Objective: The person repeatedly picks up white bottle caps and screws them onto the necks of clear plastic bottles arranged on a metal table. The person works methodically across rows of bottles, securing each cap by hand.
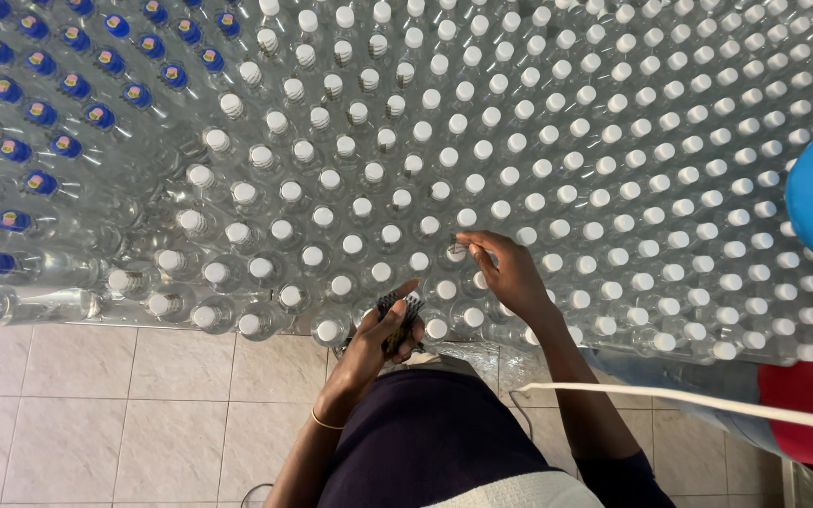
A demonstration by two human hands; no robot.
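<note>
Bottle cap [456, 251], white, pinched between the fingertips of the right hand [510, 275], sits on one clear bottle amid a packed field of white-capped bottles [613, 169]. Just nearer the body from that pinch, a small dark bundle of seals [399, 318] is clamped in the left hand [374, 343]. Blue-capped bottles [39, 113] stand well off to the left. Fingertips are best kept square on the cap so neighbouring bottles are not nudged.
</note>
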